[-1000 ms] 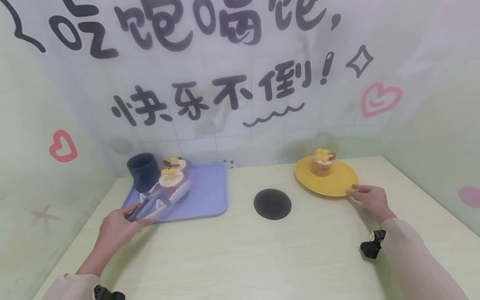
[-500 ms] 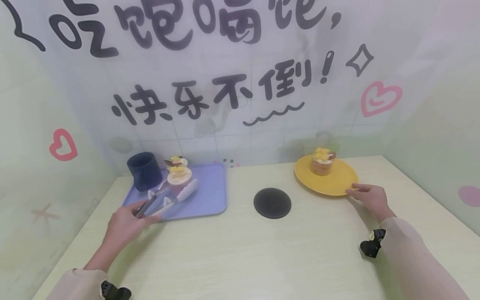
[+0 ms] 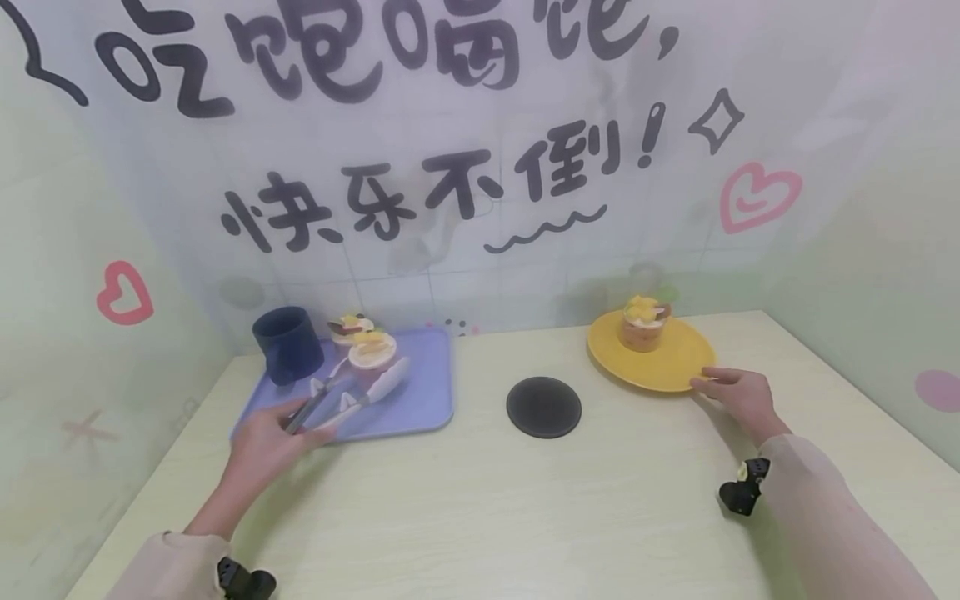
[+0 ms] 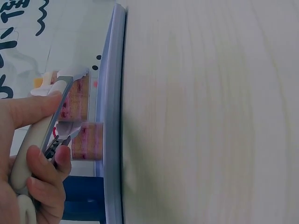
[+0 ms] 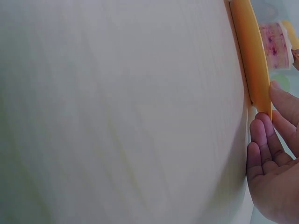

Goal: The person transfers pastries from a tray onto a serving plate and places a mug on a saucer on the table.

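My left hand [image 3: 272,443] grips a pair of tongs [image 3: 384,382] with pale tips. Between the tips is a layered cake cup [image 3: 372,357] with cream and yellow fruit on top. In the left wrist view this cake cup [image 4: 78,100] sits a little higher than the second cake cup [image 4: 88,142], so it appears raised off the blue-purple tray [image 3: 429,367]. The second cup stands on the tray behind. My right hand [image 3: 738,402] pinches the near right rim of a yellow plate [image 3: 678,367], thumb above and fingers below. On that plate stands another fruit-topped cake cup [image 3: 642,327].
A dark blue mug [image 3: 288,343] stands on the tray's left side, close to the held cup. A round black coaster [image 3: 543,407] lies on the pale wooden table [image 3: 510,517] between tray and plate. Walls with lettering and hearts enclose the back and sides.
My left hand, the tongs and the cake cup between them have moved right over the tray, away from the mug. My right hand and the plate have stayed in place.
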### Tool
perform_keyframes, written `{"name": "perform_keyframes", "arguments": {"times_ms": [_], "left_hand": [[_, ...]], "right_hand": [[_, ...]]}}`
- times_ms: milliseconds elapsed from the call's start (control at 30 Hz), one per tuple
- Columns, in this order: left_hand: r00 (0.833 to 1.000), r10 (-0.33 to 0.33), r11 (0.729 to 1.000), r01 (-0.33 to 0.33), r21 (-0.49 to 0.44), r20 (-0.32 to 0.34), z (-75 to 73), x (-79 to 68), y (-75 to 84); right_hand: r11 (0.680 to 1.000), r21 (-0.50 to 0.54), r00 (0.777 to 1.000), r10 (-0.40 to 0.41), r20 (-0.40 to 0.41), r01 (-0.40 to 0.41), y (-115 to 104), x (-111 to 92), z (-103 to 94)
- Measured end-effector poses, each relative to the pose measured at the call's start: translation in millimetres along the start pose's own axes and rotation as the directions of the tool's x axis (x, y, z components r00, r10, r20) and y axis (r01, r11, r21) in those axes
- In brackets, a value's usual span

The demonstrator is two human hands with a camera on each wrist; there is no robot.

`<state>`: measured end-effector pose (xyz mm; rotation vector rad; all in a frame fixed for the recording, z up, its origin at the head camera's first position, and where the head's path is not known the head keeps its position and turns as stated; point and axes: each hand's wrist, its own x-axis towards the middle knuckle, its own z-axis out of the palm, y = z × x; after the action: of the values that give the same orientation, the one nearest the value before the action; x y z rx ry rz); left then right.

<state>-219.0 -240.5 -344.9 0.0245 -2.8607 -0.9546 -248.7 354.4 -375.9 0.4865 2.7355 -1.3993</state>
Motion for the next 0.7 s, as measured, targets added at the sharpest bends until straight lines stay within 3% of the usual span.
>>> {"name": "perform_keyframes", "arguments": {"times_ms": [700], "left_hand": [[1.000, 0.023, 1.000, -0.023, 0.004, -0.009, 6.8, 2.3, 5.5]], "right_hand": [[1.000, -0.003, 1.000, 0.012, 0.005, -0.012, 1.0, 0.6, 0.8]]}}
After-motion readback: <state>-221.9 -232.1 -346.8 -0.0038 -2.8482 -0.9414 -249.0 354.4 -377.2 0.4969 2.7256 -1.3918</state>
